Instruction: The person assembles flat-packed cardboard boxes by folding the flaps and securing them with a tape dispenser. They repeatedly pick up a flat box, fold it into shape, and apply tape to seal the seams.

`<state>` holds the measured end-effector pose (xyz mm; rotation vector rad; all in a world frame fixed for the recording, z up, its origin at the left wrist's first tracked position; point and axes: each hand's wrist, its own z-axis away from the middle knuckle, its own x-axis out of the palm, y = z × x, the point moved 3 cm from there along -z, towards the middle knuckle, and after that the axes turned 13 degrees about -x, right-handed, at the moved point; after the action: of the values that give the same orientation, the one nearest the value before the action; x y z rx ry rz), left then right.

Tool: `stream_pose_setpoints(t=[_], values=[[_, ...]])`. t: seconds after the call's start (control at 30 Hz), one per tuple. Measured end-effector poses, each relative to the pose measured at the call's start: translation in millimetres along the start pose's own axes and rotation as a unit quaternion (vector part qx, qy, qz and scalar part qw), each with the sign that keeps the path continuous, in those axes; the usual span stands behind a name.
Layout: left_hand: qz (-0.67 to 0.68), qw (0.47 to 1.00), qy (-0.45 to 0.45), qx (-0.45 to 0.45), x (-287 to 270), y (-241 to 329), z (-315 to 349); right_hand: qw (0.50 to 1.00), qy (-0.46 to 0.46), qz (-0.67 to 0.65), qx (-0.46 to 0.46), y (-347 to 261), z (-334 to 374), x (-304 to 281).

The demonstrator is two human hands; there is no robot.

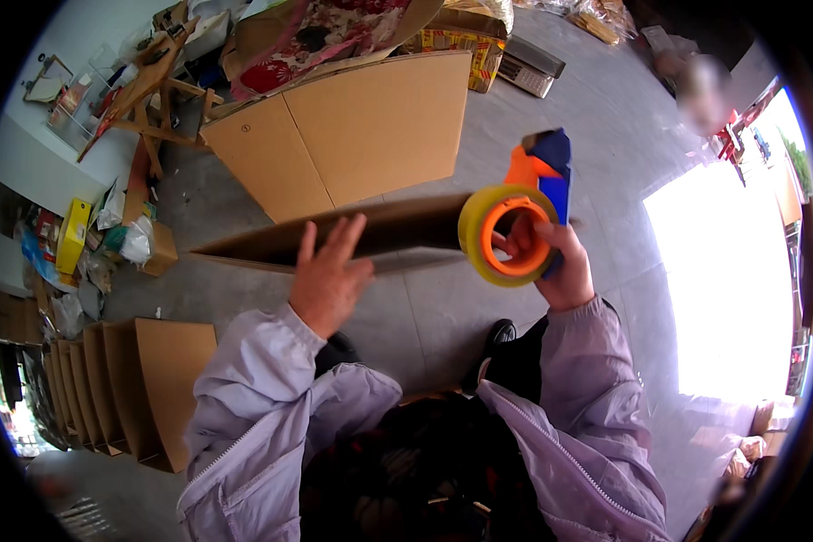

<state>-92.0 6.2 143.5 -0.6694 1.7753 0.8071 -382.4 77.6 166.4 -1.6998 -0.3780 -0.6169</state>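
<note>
My right hand (567,269) grips a tape dispenser (558,173) with blue and orange parts. A wide roll of yellowish tape (475,237) sits on its orange hub, and some of my fingers show through the hub's hole. Fingers spread, my left hand (329,284) holds nothing and lies over the near side of a narrow brown cardboard piece (397,224), seen nearly edge-on. Whether the hand touches the cardboard I cannot tell. The far end of that piece is partly hidden behind the tape roll.
Beyond the cardboard stands a large carton (370,131) with red floral material (321,41) in it. Several upright cardboard boxes (167,379) are lined up at the left. A wooden stand (149,99) and a grey scale-like device (528,68) are farther back. Strong light falls at right.
</note>
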Motion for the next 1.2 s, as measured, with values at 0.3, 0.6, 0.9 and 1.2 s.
stream_pose_setpoints(t=[0.3,0.6,0.9,1.2], values=[[0.076,0.96,0.143,-0.229,23.7,-43.3,37.5,0.99,0.106,0.094,-0.02,17.6,-13.4,-28.9],[0.281,0.886,0.042,-0.366,8.5,-54.3,68.4,0.981,0.114,0.122,-0.101,-7.7,-22.5,-65.5],[0.078,0.944,-0.144,-0.285,9.6,-29.3,41.8,0.963,0.161,0.15,-0.154,-79.5,2.5,-155.4],[-0.026,0.911,-0.3,-0.282,16.5,-10.0,-27.8,0.979,0.064,0.188,-0.041,-59.8,1.4,-166.1]])
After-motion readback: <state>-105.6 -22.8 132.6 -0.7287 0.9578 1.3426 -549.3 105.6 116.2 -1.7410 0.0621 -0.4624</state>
